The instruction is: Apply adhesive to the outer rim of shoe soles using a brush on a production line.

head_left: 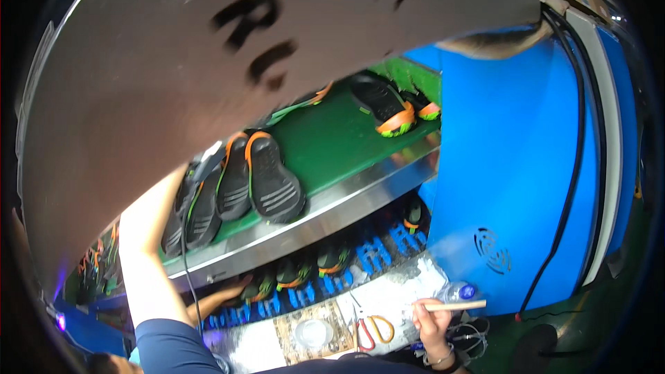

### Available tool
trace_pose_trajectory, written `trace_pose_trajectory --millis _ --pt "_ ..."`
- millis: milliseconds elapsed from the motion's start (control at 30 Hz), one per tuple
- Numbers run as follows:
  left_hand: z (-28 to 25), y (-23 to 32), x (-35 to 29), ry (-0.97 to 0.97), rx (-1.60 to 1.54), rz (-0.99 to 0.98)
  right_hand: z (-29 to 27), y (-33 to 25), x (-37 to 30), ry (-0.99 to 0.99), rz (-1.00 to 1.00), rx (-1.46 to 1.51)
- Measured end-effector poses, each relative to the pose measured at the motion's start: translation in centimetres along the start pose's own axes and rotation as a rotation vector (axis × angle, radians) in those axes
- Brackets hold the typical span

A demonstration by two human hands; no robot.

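My left arm (147, 242) reaches up over the green conveyor belt (332, 142), and its hand is hidden behind the large brownish panel. Closest to it lie several black shoe soles with orange and green edges, among them a sole (276, 183) with grey stripes. Low on the right, my right hand (432, 325) is closed around a thin pale wooden stick (457, 305); its working end, if any, is not visible. Beside that hand are a clear plastic bottle with a blue cap (465, 292) and scissors (374, 332) with red and orange handles.
The panel (208, 69) blocks the upper left. A blue cabinet (509, 159) with black cables stands right. Under the belt's metal edge (346, 194), shoes (294, 273) sit on blue holders. Another person's hand (225, 296) touches one. A round clear dish (314, 334) lies on the worktop.
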State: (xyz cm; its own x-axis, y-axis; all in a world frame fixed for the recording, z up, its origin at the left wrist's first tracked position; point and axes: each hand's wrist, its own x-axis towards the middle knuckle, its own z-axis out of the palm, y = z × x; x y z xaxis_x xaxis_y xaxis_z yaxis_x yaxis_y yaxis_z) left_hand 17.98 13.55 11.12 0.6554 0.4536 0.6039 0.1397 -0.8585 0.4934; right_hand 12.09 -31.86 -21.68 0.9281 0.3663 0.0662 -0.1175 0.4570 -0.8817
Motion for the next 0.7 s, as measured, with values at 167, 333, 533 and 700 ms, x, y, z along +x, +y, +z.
trace_pose_trajectory --millis 167,333,533,700 --pt "-6.1 6.9 -14.3 -0.278 0.043 0.036 2.6 -2.0 0.3 -0.067 0.095 0.018" --pt "-8.6 8.1 -28.3 -0.478 -0.013 0.016 5.5 -2.8 -0.3 -0.325 0.11 0.146" --pt "-8.6 3.0 -39.9 -0.651 -0.665 -0.711 7.9 -0.2 -2.6 -0.564 0.059 -0.192" --pt "-5.9 -3.0 -49.0 -0.768 -1.633 -1.239 11.1 3.4 -3.7 -0.745 0.249 -0.264"
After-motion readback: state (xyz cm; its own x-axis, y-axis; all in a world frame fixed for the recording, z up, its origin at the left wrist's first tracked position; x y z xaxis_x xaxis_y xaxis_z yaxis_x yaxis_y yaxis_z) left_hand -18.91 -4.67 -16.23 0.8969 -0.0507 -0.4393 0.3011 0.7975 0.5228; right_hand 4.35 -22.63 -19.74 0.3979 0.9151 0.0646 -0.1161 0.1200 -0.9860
